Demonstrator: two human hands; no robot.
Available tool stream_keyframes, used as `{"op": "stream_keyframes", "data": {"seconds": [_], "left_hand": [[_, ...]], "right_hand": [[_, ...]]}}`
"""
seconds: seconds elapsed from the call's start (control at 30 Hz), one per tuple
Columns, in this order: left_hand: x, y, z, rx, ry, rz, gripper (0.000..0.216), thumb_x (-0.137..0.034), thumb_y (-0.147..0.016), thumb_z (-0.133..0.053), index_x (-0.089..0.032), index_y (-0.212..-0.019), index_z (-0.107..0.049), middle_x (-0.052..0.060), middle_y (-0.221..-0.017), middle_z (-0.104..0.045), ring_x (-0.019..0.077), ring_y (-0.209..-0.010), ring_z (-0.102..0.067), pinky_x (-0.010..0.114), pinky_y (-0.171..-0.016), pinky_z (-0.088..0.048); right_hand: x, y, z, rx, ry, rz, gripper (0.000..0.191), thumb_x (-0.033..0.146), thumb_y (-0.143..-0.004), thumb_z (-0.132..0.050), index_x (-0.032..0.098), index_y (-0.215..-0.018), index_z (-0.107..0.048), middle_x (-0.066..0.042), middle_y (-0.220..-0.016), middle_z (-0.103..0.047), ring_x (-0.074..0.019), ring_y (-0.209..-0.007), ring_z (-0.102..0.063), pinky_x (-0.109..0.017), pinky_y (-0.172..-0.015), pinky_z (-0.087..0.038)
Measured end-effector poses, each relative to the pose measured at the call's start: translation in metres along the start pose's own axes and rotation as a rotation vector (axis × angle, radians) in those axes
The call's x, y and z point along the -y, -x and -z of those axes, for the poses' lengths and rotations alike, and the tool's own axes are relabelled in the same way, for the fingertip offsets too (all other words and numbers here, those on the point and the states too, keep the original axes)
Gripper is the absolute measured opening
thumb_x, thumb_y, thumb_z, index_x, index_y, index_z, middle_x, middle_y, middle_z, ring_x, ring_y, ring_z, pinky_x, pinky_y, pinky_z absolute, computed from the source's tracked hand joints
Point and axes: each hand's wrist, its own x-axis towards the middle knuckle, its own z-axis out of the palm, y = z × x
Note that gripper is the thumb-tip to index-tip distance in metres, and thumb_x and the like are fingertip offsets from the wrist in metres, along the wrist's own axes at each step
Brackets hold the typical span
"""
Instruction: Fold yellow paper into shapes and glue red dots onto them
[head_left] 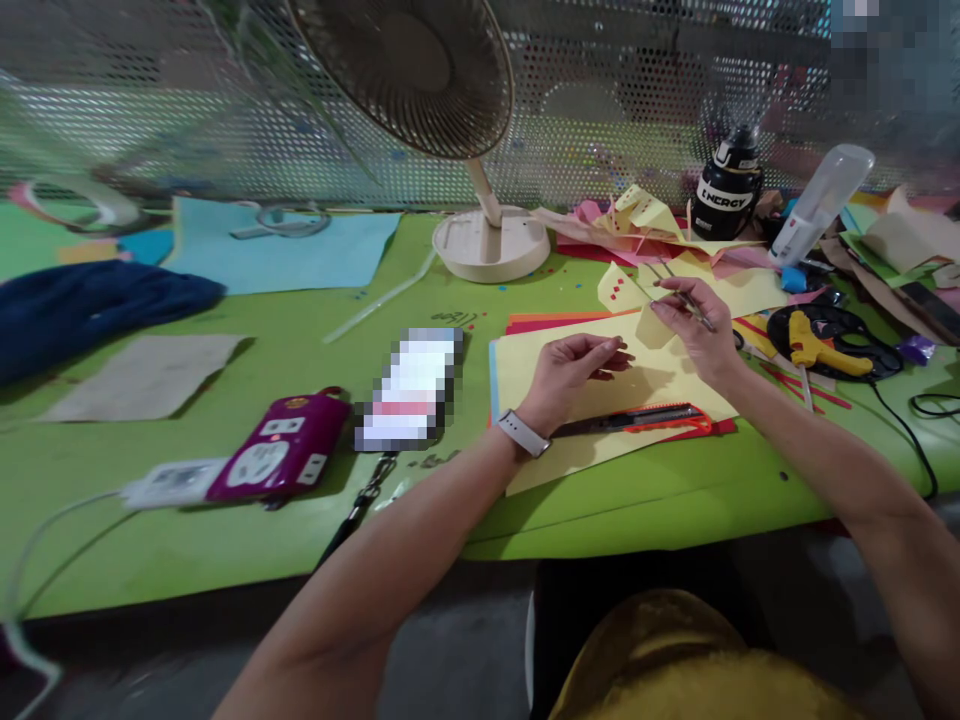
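My left hand [574, 372] hovers palm-up over a stack of yellow paper sheets [600, 400], its fingers loosely curled and holding nothing I can see. A white watch [523, 433] is on its wrist. My right hand [694, 325] pinches a small pale yellow paper piece [654, 327] together with a thin metal tool, perhaps tweezers [694, 308]. A red-and-black utility knife [637, 420] lies on the sheets just below both hands.
A desk fan [450, 120] stands at the back centre on the green table [300, 540]. Paper scraps [645, 225], a black bottle [726, 190] and a yellow glue gun [821, 350] crowd the right. A purple power strip [281, 455], a phone and blue cloth lie left.
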Motion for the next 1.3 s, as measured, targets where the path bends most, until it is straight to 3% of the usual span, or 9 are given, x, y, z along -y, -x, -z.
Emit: {"op": "stream_keyframes", "data": {"seconds": [0.13,0.27,0.43,0.57,0.7,0.77,0.87,1.13,1.3], "left_hand": [[-0.002,0.0,-0.002,-0.069,0.005,-0.002,0.05,-0.065,-0.078,-0.073,-0.018,-0.062,-0.069,0.007,-0.059,-0.07,0.0172,-0.054,-0.067,0.029,-0.057,-0.051],[-0.002,0.0,-0.003,-0.022,-0.045,-0.07,0.06,-0.073,-0.081,-0.063,-0.017,-0.064,-0.072,0.01,-0.065,-0.072,0.0178,-0.061,-0.069,0.03,-0.065,-0.054],[0.003,-0.002,-0.003,0.092,-0.124,-0.08,0.051,-0.067,-0.064,-0.082,-0.019,-0.078,-0.078,0.005,-0.076,-0.076,0.0172,-0.07,-0.069,0.028,-0.069,-0.055],[0.007,-0.002,-0.004,0.187,-0.115,-0.022,0.047,-0.063,-0.062,-0.085,-0.019,-0.078,-0.079,0.007,-0.079,-0.078,0.0196,-0.074,-0.071,0.031,-0.074,-0.057],[0.008,-0.004,-0.002,0.071,0.052,-0.005,0.045,-0.06,-0.064,-0.087,-0.019,-0.08,-0.078,0.008,-0.084,-0.078,0.0214,-0.081,-0.074,0.032,-0.077,-0.059],[0.007,-0.008,0.002,-0.05,0.192,-0.023,0.042,-0.056,-0.065,-0.088,-0.02,-0.082,-0.076,0.006,-0.09,-0.078,0.0207,-0.09,-0.074,0.031,-0.082,-0.058],[0.005,-0.017,0.012,-0.169,0.427,-0.014,0.037,-0.048,-0.065,-0.091,-0.022,-0.084,-0.071,0.003,-0.099,-0.077,0.0205,-0.107,-0.071,0.032,-0.092,-0.055],[0.004,-0.021,0.016,-0.012,0.543,0.184,0.042,-0.054,-0.068,-0.087,-0.022,-0.089,-0.07,0.007,-0.105,-0.078,0.0254,-0.116,-0.068,0.041,-0.107,-0.048],[0.004,-0.022,0.017,-0.121,0.564,0.141,0.028,-0.041,-0.075,-0.085,-0.022,-0.083,-0.066,0.006,-0.1,-0.078,0.0219,-0.111,-0.071,0.036,-0.101,-0.052]], "right_hand": [[-0.003,0.001,-0.001,0.031,-0.026,-0.05,0.031,0.034,-0.074,-0.08,0.026,-0.101,-0.066,0.004,-0.082,-0.065,-0.0127,-0.08,-0.063,-0.03,-0.079,-0.054],[-0.004,0.004,-0.002,0.072,-0.026,-0.056,0.03,0.033,-0.075,-0.08,0.026,-0.101,-0.067,0.004,-0.08,-0.064,-0.0122,-0.079,-0.061,-0.029,-0.078,-0.054],[-0.001,0.012,-0.007,0.171,-0.026,-0.077,0.03,0.035,-0.078,-0.078,0.025,-0.105,-0.067,0.003,-0.085,-0.068,-0.013,-0.083,-0.065,-0.031,-0.083,-0.056],[0.005,0.017,-0.009,0.238,-0.028,-0.079,0.033,0.042,-0.08,-0.078,0.026,-0.107,-0.068,0.001,-0.086,-0.07,-0.0141,-0.084,-0.067,-0.032,-0.082,-0.057],[0.008,0.008,-0.004,0.1,-0.026,-0.025,0.035,0.055,-0.091,-0.061,0.028,-0.113,-0.068,0.0,-0.087,-0.073,-0.0158,-0.088,-0.07,-0.036,-0.09,-0.056],[0.005,0.0,0.001,0.036,-0.066,-0.049,0.038,0.058,-0.093,-0.055,0.028,-0.11,-0.069,0.002,-0.077,-0.071,-0.0145,-0.074,-0.069,-0.034,-0.08,-0.058],[-0.002,-0.005,0.006,0.099,-0.173,-0.144,0.038,0.057,-0.091,-0.054,0.025,-0.102,-0.071,0.004,-0.065,-0.065,-0.0129,-0.057,-0.062,-0.031,-0.064,-0.056],[-0.001,0.011,0.0,0.369,-0.249,-0.303,0.03,0.044,-0.087,-0.061,0.021,-0.097,-0.077,-0.001,-0.069,-0.073,-0.0154,-0.061,-0.066,-0.033,-0.066,-0.058],[0.001,0.013,-0.002,0.382,-0.235,-0.312,0.033,0.043,-0.088,-0.06,0.021,-0.105,-0.077,0.0,-0.069,-0.074,-0.0156,-0.062,-0.07,-0.033,-0.071,-0.058]]}}
